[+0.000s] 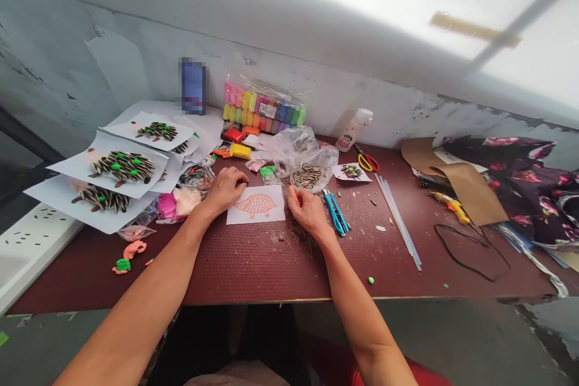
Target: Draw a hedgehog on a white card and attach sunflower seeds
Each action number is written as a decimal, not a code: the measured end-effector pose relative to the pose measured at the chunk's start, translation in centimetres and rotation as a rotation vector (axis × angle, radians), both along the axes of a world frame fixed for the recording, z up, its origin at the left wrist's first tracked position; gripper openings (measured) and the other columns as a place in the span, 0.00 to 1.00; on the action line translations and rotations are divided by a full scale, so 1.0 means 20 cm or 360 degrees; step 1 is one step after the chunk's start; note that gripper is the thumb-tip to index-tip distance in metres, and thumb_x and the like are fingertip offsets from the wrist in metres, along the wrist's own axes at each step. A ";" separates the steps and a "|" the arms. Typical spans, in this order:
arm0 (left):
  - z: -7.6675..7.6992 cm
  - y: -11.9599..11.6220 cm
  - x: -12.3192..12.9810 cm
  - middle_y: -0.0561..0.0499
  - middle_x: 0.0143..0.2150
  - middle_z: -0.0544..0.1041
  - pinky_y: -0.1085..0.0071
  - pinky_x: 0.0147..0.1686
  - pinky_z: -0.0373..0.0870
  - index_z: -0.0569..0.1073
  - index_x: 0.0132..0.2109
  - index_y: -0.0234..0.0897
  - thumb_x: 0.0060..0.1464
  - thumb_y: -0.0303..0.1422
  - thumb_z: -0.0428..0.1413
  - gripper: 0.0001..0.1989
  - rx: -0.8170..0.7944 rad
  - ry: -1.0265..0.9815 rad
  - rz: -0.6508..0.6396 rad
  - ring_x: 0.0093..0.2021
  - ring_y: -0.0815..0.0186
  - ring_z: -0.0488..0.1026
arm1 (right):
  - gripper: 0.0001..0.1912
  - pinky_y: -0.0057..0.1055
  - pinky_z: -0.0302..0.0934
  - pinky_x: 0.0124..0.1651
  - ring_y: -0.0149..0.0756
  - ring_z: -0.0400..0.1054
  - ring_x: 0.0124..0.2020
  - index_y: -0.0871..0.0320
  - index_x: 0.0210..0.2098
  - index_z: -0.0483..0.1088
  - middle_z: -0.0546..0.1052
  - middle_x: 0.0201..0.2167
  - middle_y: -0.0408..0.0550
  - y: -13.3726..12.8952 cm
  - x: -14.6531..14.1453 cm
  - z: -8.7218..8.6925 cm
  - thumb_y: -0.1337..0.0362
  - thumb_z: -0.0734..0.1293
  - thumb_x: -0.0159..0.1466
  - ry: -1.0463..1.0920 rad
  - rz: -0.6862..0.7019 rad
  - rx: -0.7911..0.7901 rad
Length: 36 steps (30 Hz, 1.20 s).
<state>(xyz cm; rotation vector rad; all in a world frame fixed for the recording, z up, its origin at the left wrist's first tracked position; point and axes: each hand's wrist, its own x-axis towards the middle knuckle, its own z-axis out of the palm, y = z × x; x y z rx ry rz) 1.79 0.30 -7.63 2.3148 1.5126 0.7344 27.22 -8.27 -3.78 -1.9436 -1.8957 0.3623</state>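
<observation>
You have a small white sheet of paper (260, 219) lying flat before you, longer from left to right, its upper left part covered. On it you see an orange line drawing (257, 202) of an animal: a rounded body filled with short marks, legs beneath. Just past its right edge, you hold a small, narrow orange piece (294, 195), tilted, its lower end hidden.
</observation>
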 end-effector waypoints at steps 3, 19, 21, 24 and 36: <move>0.01 0.00 0.00 0.43 0.40 0.78 0.56 0.48 0.69 0.81 0.38 0.38 0.57 0.32 0.51 0.12 -0.0010 -0.0011 -0.0005 0.44 0.53 0.72 | 0.14 0.30 0.42 0.30 0.33 0.57 0.23 0.55 0.26 0.67 0.69 0.20 0.42 0.00 -0.01 0.00 0.59 0.63 0.67 -0.0044 -0.0031 -0.0018; -0.02 0.00 0.00 0.43 0.41 0.77 0.54 0.51 0.69 0.81 0.40 0.39 0.57 0.32 0.52 0.12 0.0000 -0.0014 -0.0045 0.46 0.53 0.71 | 0.20 0.27 0.48 0.30 0.31 0.61 0.21 0.54 0.21 0.59 0.69 0.17 0.41 0.00 -0.01 0.02 0.61 0.60 0.69 0.0403 -0.0042 -0.0091; -0.02 0.01 0.00 0.43 0.41 0.78 0.54 0.51 0.69 0.81 0.39 0.39 0.56 0.32 0.52 0.12 0.0001 -0.0024 -0.0042 0.46 0.52 0.71 | 0.20 0.29 0.45 0.29 0.31 0.59 0.21 0.55 0.20 0.60 0.69 0.17 0.41 0.00 -0.02 0.03 0.60 0.63 0.68 0.0204 -0.0074 -0.0097; -0.02 0.01 0.00 0.44 0.40 0.79 0.55 0.51 0.69 0.80 0.38 0.39 0.57 0.32 0.51 0.12 0.0020 -0.0044 -0.0045 0.45 0.54 0.72 | 0.23 0.30 0.43 0.28 0.31 0.59 0.20 0.55 0.18 0.63 0.69 0.16 0.43 -0.01 -0.02 0.04 0.57 0.64 0.68 0.0016 -0.0094 -0.0170; -0.01 0.01 0.01 0.45 0.40 0.81 0.56 0.50 0.70 0.80 0.39 0.39 0.57 0.31 0.52 0.11 0.0004 -0.0107 -0.0004 0.44 0.55 0.73 | 0.25 0.31 0.43 0.29 0.34 0.64 0.23 0.56 0.20 0.69 0.74 0.20 0.48 0.00 0.04 0.01 0.51 0.64 0.70 -0.0181 -0.0163 0.0018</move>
